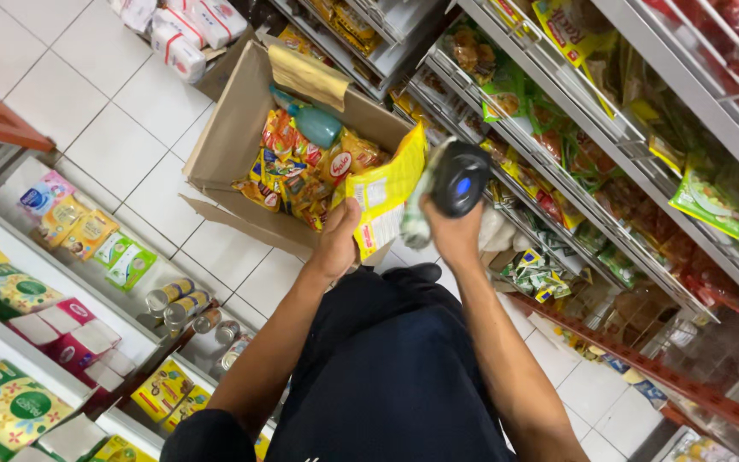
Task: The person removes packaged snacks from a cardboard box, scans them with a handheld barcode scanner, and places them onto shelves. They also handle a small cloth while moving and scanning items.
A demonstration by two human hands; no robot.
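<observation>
Head view: at frame centre a flat yellow plastic snack packet (384,198) is pinched by the closed fingers of the left hand (338,242), while a black handheld scanner (461,178) is gripped by the right hand (451,229), fingers wrapped shut. An open brown cardboard box (234,128) lies above. The loosely pinched packet could slip and drop.

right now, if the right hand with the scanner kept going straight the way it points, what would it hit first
Most likely the yellow packet that the left hand holds up just in front of the scanner in the right hand. Past it lies the open cardboard box of snacks. Depth is hard to judge.
</observation>
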